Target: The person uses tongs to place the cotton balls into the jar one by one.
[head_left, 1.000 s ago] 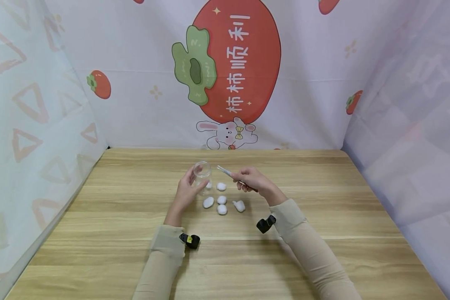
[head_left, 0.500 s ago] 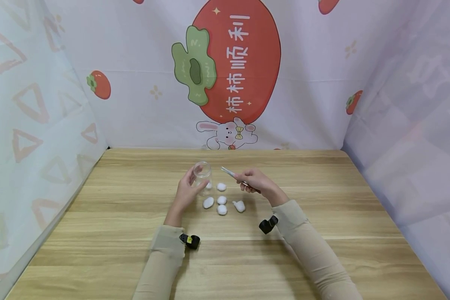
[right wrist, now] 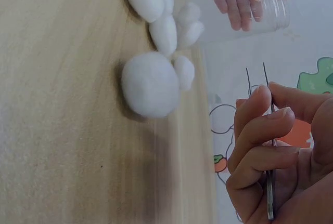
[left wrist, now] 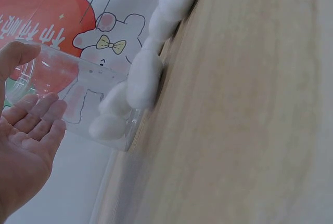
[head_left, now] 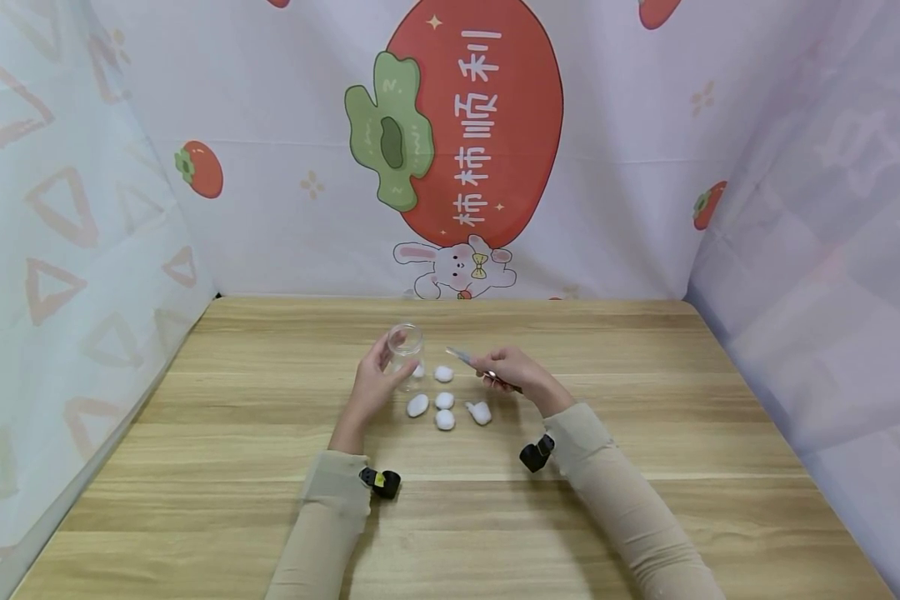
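A person steadies a clear jar [head_left: 407, 350] on a wood-grain table [head_left: 217, 450], the left hand [head_left: 377, 385] curled round it, thumb on the near side and fingers along the far wall. The jar stands upright, its mouth uncovered, with two cotton balls [left wrist: 106, 127] visible near its base in the left wrist view. To the right of the jar, the right hand [head_left: 516, 369] pinches a pair of metal tweezers [head_left: 461, 356] between thumb and bent fingers, raised above the tabletop, the slim tips spread apart and pointing toward the jar without touching it. Five loose pieces of cotton lie around the jar: one ball [head_left: 444, 373] just to its right, an oval one [head_left: 417, 406] just in front, a touching pair [head_left: 445, 410] to its front right, and a piece with a small tail [head_left: 479, 412] farther out on that side. Beige sleeves [head_left: 337, 492] reach in from the near side of the jar; beyond it hangs a white backdrop [head_left: 270, 225] printed with red fruit and a rabbit [head_left: 453, 265].
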The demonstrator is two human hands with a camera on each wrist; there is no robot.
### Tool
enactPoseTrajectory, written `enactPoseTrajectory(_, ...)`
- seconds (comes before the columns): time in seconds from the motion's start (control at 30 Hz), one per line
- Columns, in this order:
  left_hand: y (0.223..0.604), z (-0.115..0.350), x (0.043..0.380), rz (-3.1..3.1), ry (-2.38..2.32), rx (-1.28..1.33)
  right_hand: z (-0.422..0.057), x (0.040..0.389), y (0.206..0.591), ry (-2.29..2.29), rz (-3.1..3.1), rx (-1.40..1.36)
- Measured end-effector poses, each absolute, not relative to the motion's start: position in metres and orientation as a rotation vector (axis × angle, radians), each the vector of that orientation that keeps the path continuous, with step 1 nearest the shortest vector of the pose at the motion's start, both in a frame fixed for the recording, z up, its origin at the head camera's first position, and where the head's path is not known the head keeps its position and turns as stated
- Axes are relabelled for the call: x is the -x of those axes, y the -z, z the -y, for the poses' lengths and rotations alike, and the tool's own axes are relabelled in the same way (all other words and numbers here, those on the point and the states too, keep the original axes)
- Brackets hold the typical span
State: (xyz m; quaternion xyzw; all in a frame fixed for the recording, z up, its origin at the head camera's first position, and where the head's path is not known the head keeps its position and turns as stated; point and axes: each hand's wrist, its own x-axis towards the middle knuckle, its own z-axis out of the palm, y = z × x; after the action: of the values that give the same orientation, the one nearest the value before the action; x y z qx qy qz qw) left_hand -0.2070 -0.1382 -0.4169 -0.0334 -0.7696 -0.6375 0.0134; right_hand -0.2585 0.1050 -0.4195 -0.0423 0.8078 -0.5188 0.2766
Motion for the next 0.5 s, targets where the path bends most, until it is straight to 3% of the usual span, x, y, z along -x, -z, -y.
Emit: enactPoseTrajectory(0.5, 0.417, 0.138, 0.207, 2.391, 1.991, 0.124, -0.107, 0.260, 0.432, 1.280, -2.232, 0.074)
